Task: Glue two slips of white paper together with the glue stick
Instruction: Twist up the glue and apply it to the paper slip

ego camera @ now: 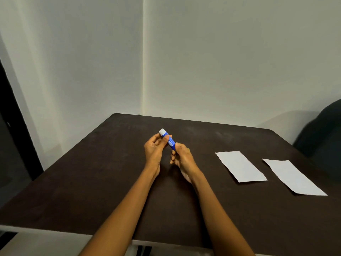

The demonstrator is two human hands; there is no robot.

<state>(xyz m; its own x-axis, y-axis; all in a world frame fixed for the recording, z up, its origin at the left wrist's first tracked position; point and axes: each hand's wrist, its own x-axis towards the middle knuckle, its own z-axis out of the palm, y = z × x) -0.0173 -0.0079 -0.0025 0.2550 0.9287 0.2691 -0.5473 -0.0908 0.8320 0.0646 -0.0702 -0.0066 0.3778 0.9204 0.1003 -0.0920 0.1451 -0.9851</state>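
Above the middle of the dark bench (pixel 110 182), both hands hold a blue glue stick (pixel 170 140) tilted, its white cap (pixel 162 131) pointing up and away: the left hand (pixel 154 150) pinches the upper end just below the cap with thumb and fingers curled round it, while the right hand (pixel 181 157) grips the lower end of the tube (the cap is on). The two slips of white paper lie flat on the bench well to the right, the nearer slip (pixel 240 166) and the farther slip (pixel 293 176) side by side, apart and untouched.
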